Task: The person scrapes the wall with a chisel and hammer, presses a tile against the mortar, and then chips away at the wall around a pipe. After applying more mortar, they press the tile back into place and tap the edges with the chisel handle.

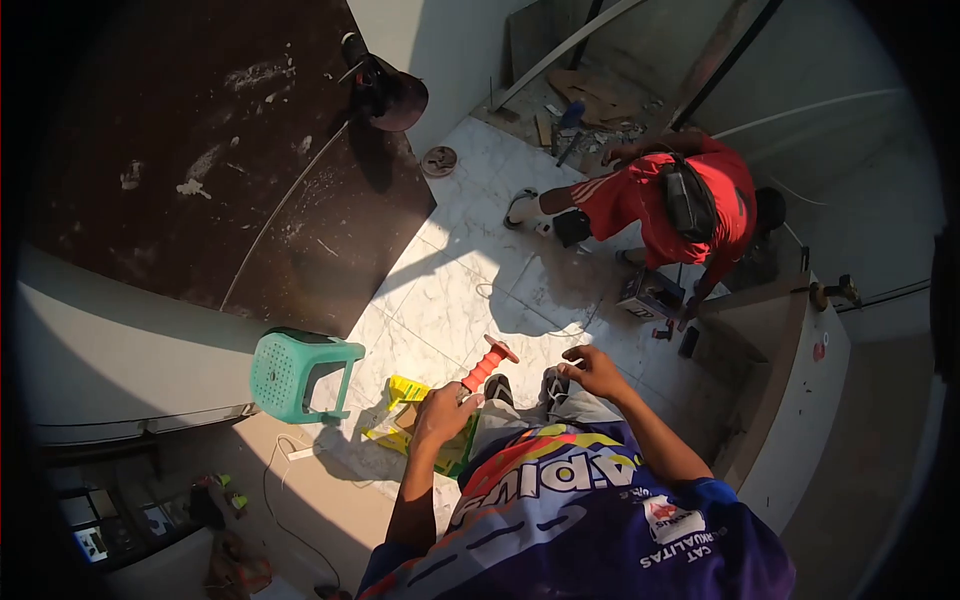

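Observation:
My left hand [440, 414] is closed around the lower end of a chisel [487, 368] with a ribbed red grip. The chisel's wide hand guard points away from me and up to the right; its blade end is hidden by my hand. Out in front of my body, my right hand [594, 372] holds nothing, its fingers loosely bent and apart. Below the left hand, a yellow and green bag [408, 390] lies on the floor, partly covered by my hand and arm.
A green plastic stool [300, 375] stands at left, below a large dark brown panel [200, 150]. At right, a co-worker in red [690, 200] bends over a box [652, 293]. Rubble [610, 125] lies in the far corner. A pale cabinet [790, 390] borders the right side.

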The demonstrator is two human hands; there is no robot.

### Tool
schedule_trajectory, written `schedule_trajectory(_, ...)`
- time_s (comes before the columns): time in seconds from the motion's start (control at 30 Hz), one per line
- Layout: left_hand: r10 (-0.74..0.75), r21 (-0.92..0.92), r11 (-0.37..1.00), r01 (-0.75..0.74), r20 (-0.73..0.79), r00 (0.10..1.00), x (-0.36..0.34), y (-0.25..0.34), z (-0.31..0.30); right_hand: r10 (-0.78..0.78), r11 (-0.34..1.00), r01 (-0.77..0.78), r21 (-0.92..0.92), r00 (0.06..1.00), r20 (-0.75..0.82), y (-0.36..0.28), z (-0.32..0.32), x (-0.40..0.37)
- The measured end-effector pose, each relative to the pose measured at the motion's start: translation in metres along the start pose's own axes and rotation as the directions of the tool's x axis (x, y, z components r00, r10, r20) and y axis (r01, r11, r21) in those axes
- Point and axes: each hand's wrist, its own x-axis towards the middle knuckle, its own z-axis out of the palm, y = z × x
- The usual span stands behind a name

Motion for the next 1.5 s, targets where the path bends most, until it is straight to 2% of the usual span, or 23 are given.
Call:
schedule_trajectory(0.07,-0.064,-0.028,0.998,0.064,0.005,0.998,0.006,-0.01,-0.003,0.061,0.959,-0.053,-0.278,0.998,0.019,0.031,-0.011,0.013)
schedule_trajectory(0.2,-0.155,-0.027,0.987,0.157,0.046,0.987,0.008,-0.044,0.012,0.195,0.863,-0.318,-0.393,0.926,-0.322,0.187,-0.004,0.016)
schedule_trajectory(0.27,-0.198,-0.002,0.98,0.198,0.071,0.978,0.005,-0.059,0.02,0.47,0.807,-0.539,-0.242,0.834,-0.29,0.23,-0.009,-0.008)
schedule_trajectory(0.33,-0.266,0.051,0.964,0.262,0.107,0.958,-0.001,-0.065,0.019,0.824,0.55,-0.827,-0.117,0.56,-0.088,0.167,-0.023,-0.036)
schedule_trajectory(0.43,-0.308,0.148,0.945,0.291,0.113,0.945,-0.004,-0.09,0.027,0.893,0.432,-0.879,0.203,0.449,0.041,0.164,-0.005,-0.045)
schedule_trajectory(0.5,-0.264,0.165,0.955,0.246,0.095,0.96,0.002,-0.15,0.061,0.568,0.809,-0.551,-0.204,0.823,0.03,0.211,0.018,-0.021)
schedule_trajectory(0.53,-0.293,0.139,0.951,0.275,0.136,0.946,0.01,-0.163,0.058,0.358,0.872,-0.295,-0.39,0.928,0.1,0.233,0.027,-0.012)
schedule_trajectory(0.6,-0.366,0.077,0.93,0.358,0.235,0.9,0.002,-0.182,0.062,0.265,0.843,-0.098,-0.529,0.932,0.249,0.246,0.02,-0.01)
schedule_trajectory(0.67,-0.292,-0.063,0.95,0.307,0.176,0.94,-0.001,-0.196,0.062,0.166,0.778,0.129,-0.615,0.902,0.399,0.248,0.007,0.017)
schedule_trajectory(0.7,-0.274,-0.097,0.953,0.286,0.122,0.954,0.0,-0.213,0.074,0.115,0.618,0.344,-0.707,0.85,0.514,0.237,-0.001,0.03)
schedule_trajectory(0.73,-0.257,-0.13,0.956,0.264,0.069,0.964,0.0,-0.226,0.084,0.301,0.782,-0.035,-0.623,0.895,0.328,0.193,-0.01,0.037)
schedule_trajectory(0.77,-0.306,-0.147,0.937,0.317,0.095,0.947,0.001,-0.232,0.088,0.517,0.808,-0.408,-0.425,0.837,0.18,0.129,-0.016,0.039)
schedule_trajectory(0.8,-0.353,-0.163,0.915,0.369,0.123,0.928,0.003,-0.237,0.091,0.723,0.69,-0.708,-0.15,0.685,0.095,0.095,-0.02,0.042)
schedule_trajectory(0.93,-0.495,-0.155,0.83,0.536,0.242,0.835,0.018,-0.287,0.132,0.307,0.775,-0.368,-0.514,0.93,-0.203,0.161,0.001,0.114)
schedule_trajectory(1.0,-0.629,-0.053,0.738,0.673,0.307,0.714,0.018,-0.258,0.12,0.235,0.786,-0.243,-0.569,0.968,-0.089,0.173,0.001,0.146)
schedule_trajectory(1.03,-0.678,-0.123,0.668,0.734,0.308,0.668,0.018,-0.26,0.125,0.201,0.786,-0.186,-0.59,0.979,-0.041,0.172,0.001,0.158)
schedule_trajectory(1.07,-0.661,-0.117,0.708,0.697,0.238,0.712,0.017,-0.261,0.131,0.169,0.784,-0.128,-0.607,0.986,0.009,0.17,-0.001,0.173)
schedule_trajectory(1.13,-0.642,-0.2,0.66,0.725,0.352,0.681,0.017,-0.266,0.138,0.289,0.78,-0.192,-0.596,0.955,0.071,0.136,-0.008,0.197)
schedule_trajectory(1.2,-0.671,-0.18,0.653,0.735,0.312,0.672,0.022,-0.266,0.149,0.323,0.791,-0.148,-0.594,0.925,0.199,0.118,-0.011,0.232)
schedule_trajectory(1.23,-0.676,-0.185,0.65,0.737,0.302,0.672,0.033,-0.262,0.154,0.419,0.802,-0.255,-0.541,0.884,0.205,0.102,-0.015,0.249)
schedule_trajectory(1.37,-0.705,-0.259,0.604,0.754,0.268,0.657,0.098,-0.216,0.124,0.222,0.827,-0.107,-0.552,0.964,0.146,0.094,-0.014,0.332)
schedule_trajectory(1.4,-0.715,-0.277,0.585,0.763,0.268,0.646,0.11,-0.208,0.109,0.105,0.802,0.067,-0.593,0.963,0.25,0.095,-0.015,0.358)
schedule_trajectory(1.5,-0.764,-0.321,0.49,0.811,0.289,0.577,0.14,-0.182,0.047,0.199,0.823,-0.021,-0.567,0.947,0.254,0.056,-0.017,0.429)
